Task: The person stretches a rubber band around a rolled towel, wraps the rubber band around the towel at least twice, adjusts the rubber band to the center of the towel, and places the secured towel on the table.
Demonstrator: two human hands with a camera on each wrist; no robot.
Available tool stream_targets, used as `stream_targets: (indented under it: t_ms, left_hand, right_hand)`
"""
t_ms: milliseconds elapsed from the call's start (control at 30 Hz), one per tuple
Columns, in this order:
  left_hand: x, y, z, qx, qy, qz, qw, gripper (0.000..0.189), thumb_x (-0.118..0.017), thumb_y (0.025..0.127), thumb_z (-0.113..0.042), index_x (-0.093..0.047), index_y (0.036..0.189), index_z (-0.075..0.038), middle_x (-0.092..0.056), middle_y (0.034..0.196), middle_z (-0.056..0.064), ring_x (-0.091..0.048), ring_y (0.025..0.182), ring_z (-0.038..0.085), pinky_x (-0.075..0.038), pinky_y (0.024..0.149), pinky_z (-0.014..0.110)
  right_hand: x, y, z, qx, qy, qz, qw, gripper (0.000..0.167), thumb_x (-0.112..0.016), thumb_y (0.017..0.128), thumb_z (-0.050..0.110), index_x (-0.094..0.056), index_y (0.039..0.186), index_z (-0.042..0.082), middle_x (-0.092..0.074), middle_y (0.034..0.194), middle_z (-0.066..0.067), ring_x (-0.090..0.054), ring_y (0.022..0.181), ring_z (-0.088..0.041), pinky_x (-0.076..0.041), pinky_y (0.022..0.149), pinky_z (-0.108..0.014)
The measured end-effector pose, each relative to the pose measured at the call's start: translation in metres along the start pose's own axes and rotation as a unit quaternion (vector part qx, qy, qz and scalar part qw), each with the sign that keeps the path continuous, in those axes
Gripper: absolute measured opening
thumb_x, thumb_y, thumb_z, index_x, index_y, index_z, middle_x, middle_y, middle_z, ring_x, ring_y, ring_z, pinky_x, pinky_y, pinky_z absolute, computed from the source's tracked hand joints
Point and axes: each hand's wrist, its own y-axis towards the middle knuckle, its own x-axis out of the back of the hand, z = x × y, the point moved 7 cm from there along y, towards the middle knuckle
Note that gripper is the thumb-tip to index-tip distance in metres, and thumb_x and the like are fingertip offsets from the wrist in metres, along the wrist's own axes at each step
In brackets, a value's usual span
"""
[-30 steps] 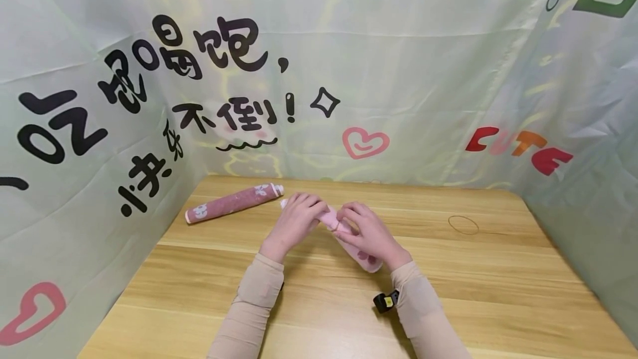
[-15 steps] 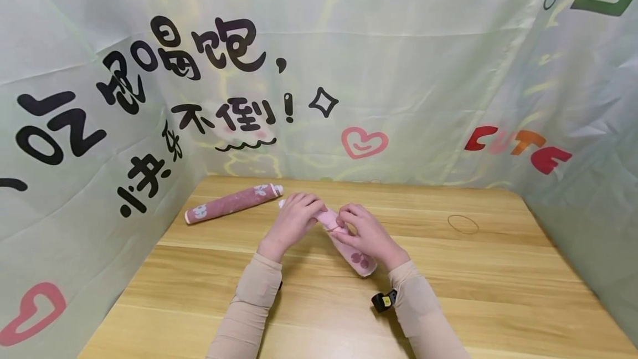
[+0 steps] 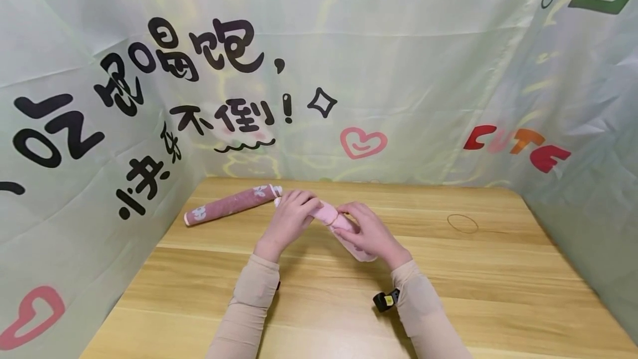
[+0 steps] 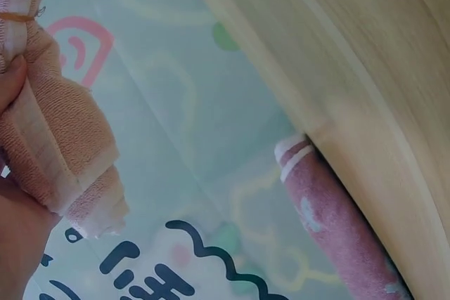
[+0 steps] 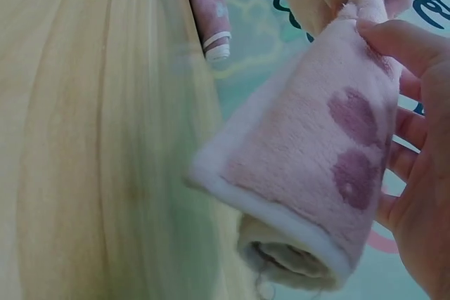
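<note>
A pale pink rolled towel (image 3: pixel 326 212) lies slantwise between the two hands, with a thin rubber band (image 4: pixel 15 17) round its middle. My left hand (image 3: pixel 289 216) grips the far left part of the roll, its thumb along the cloth in the left wrist view. Close to the band, my right hand (image 3: pixel 371 231) pinches the towel between thumb and fingers. In the right wrist view the near end of the pink towel (image 5: pixel 302 152) flares wider, showing two dark pink spots and an open rolled core.
On the wooden table (image 3: pixel 199 292), a mauve rolled towel (image 3: pixel 231 205) lies at the back left. A second rubber band (image 3: pixel 462 215) lies loose at the right. Printed cloth (image 3: pixel 423 87) hangs behind and along both sides.
Both hands still hold the pink towel. The left hand has shifted slightly left with it, more pink cloth and the band show between the hands, and the near end has swung up.
</note>
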Motion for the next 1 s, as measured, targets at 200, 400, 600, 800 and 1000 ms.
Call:
stream_targets:
  t_ms: [200,400,600,800,1000]
  left_hand:
    - [0.001,0.0015,-0.0046,-0.012,-0.007,-0.009,0.9999,0.024,-0.076,0.079,-0.002,-0.066,0.094,-0.018,-0.065,0.103,0.001,-0.061,0.1,0.021,-0.048,0.094,0.043]
    - [-0.0006,0.0024,-0.0063,-0.015,-0.01,-0.002,0.9998,0.027,-0.076,0.079,-0.001,-0.067,0.097,-0.018,-0.065,0.104,0.0,-0.06,0.102,0.021,-0.048,0.096,0.042]
    - [-0.0031,0.0018,-0.0072,-0.015,-0.011,0.004,0.9998,0.027,-0.076,0.079,-0.002,-0.068,0.099,-0.019,-0.065,0.104,-0.001,-0.06,0.103,0.02,-0.048,0.096,0.041]
    - [-0.0013,0.0003,-0.0028,-0.001,-0.016,-0.009,0.9998,0.025,-0.075,0.079,-0.001,-0.067,0.097,-0.017,-0.066,0.103,0.001,-0.061,0.101,0.022,-0.049,0.094,0.044]
    - [-0.0002,0.0006,0.0024,0.025,-0.01,-0.004,0.9996,0.022,-0.075,0.082,-0.006,-0.067,0.1,-0.015,-0.067,0.102,0.002,-0.062,0.099,0.023,-0.049,0.095,0.044]
  right_hand:
    - [0.0005,-0.0011,-0.0004,-0.016,0.022,0.02,0.9994,0.04,-0.073,0.087,0.035,-0.06,0.122,0.021,-0.061,0.122,0.0,-0.056,0.116,-0.022,-0.049,0.095,-0.046]
    - [-0.0025,-0.001,-0.0009,-0.017,0.028,0.034,0.9989,0.035,-0.071,0.087,0.04,-0.062,0.116,0.023,-0.062,0.118,0.003,-0.057,0.114,-0.025,-0.048,0.096,-0.045]
    - [-0.0033,-0.0011,-0.0005,-0.02,0.038,0.032,0.9985,0.027,-0.071,0.087,0.04,-0.062,0.107,0.025,-0.062,0.114,0.005,-0.058,0.11,-0.029,-0.048,0.092,-0.045]
    - [-0.0049,-0.0002,-0.002,-0.029,0.03,0.034,0.9986,0.034,-0.07,0.088,0.039,-0.061,0.116,0.022,-0.063,0.118,0.002,-0.058,0.111,-0.024,-0.049,0.093,-0.044]
    - [-0.0056,0.0005,-0.0055,-0.042,0.024,0.032,0.9983,0.054,-0.071,0.088,0.037,-0.054,0.134,0.016,-0.061,0.128,-0.006,-0.058,0.108,-0.021,-0.049,0.089,-0.041]
